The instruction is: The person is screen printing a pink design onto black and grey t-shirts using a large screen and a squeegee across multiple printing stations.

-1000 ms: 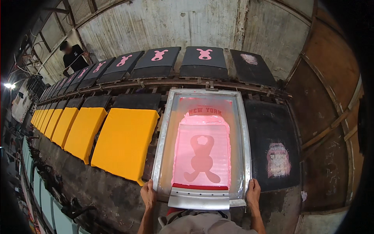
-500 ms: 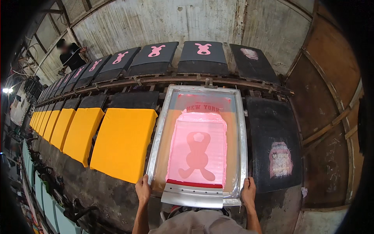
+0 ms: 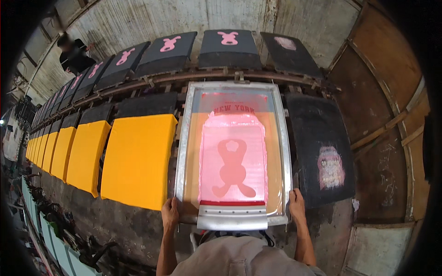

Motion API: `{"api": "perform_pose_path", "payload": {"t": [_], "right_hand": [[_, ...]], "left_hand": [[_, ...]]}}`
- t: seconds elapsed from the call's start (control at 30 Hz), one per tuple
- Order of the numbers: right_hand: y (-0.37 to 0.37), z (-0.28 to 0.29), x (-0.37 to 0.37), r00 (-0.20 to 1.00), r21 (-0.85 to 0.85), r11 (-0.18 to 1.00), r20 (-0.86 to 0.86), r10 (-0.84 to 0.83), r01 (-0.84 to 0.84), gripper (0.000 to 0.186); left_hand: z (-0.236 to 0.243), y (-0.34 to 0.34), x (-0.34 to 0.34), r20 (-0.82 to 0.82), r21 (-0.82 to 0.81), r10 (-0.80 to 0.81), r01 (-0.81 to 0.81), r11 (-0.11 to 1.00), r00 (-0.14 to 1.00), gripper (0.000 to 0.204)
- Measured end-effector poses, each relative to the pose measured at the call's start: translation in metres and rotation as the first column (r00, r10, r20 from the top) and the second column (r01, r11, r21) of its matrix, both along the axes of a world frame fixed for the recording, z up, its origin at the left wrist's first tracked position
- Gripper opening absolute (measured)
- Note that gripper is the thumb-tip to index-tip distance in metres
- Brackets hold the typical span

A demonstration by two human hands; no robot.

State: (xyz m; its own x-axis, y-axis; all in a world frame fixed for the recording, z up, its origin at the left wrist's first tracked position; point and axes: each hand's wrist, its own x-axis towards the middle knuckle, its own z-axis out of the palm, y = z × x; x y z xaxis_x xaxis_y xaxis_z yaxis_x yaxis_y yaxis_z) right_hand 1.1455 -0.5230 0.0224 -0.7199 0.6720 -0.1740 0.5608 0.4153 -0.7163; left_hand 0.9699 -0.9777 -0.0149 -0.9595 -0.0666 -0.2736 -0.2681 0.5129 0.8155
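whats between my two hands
In the head view, between your left hand and right hand lies the near end of the framed screen, with a red-edged squeegee across it.

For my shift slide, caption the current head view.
Left hand and right hand hold an aluminium-framed silkscreen carrying pink ink and a squeegee, beside yellow fabric panels.

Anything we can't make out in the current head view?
All head view:
Surface beneath the pink ink on the silver metal-framed screen: covered by ink.
Mesh beneath the silver-and-red metal squeegee: covered by it.
Palms of the bare left hand and bare right hand: turned away.
Farthest rectangular yellow cloths: too small to count.
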Motion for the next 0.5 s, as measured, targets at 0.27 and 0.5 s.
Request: {"api": "perform_pose_path", "payload": {"t": [0.27, 0.5], "right_hand": [[-0.08, 0.116, -0.016, 0.84, -0.032, 0.839, -0.021, 0.543, -0.543, 0.07], [-0.092, 0.099, -0.018, 0.587, 0.226, 0.544, 0.226, 0.778, -0.808, 0.06]], "left_hand": [[0.083, 0.034, 0.02, -0.441, -0.297, -0.396, 0.285, 0.911, 0.805, 0.046], [0.104, 0.06, 0.035, -0.198, -0.457, -0.869, 0.742, 0.491, 0.453, 0.058]]}}
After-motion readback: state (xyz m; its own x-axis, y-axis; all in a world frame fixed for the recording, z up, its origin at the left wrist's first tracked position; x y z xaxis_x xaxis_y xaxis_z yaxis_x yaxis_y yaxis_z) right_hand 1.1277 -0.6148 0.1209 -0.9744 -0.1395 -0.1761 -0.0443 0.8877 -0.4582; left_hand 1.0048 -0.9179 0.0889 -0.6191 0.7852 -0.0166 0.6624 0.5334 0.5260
